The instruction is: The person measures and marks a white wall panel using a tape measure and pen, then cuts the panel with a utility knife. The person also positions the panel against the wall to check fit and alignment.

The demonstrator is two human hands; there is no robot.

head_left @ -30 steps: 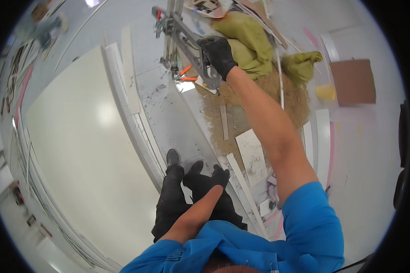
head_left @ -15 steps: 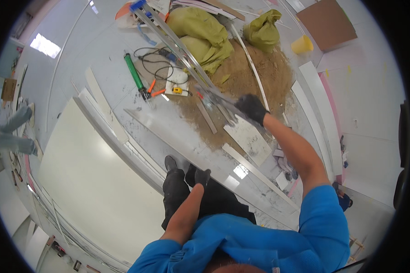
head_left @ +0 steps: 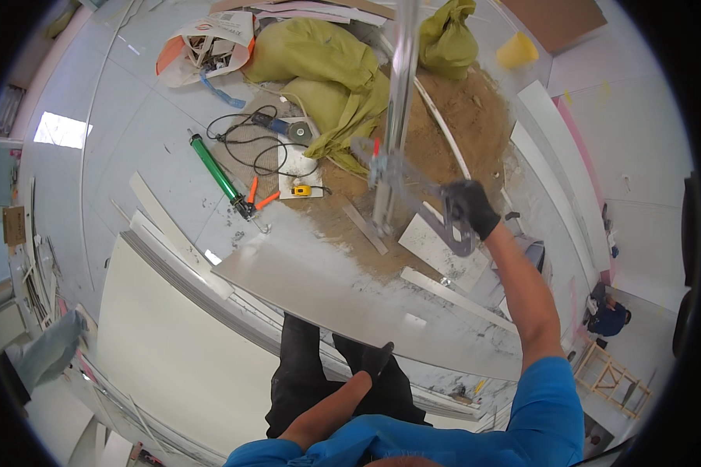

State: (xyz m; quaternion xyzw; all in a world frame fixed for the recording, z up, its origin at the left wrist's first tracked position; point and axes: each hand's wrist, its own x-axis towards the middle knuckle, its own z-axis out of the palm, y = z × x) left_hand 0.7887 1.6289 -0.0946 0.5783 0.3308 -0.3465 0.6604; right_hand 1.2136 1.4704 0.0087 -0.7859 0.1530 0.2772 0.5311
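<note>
The long silver metal tile cutter [head_left: 401, 148] hangs out ahead of the person and to their right, lifted off the floor. Its long rail runs almost straight away from them, from the handle end near the glove up past the heap of brown sand [head_left: 475, 140] toward the top of the view. The rail is blurred, so its finer parts cannot be made out.

The right hand [head_left: 469, 208], in a black glove, is by far the nearer one. It is stretched out at arm's length, fingers wrapped tight around the dark grey handle frame at the cutter's near end, and seems to carry the tool's weight alone.

The left hand [head_left: 375, 359], also in a black glove, hangs low and close to the body, in front of the dark trousers and well apart from the cutter. It holds nothing that I can see; whether its fingers are curled or loose I cannot tell, as only the fingertips show.

Between the two hands lies a large pale grey tile slab [head_left: 350, 300], lying crosswise to the cutter's rail. Beyond it, on the floor to the left, sit a green caulking gun [head_left: 218, 175], orange-handled pliers [head_left: 258, 196] and a small yellow tape measure [head_left: 301, 190], with olive-green sacks [head_left: 319, 62] behind.
</note>
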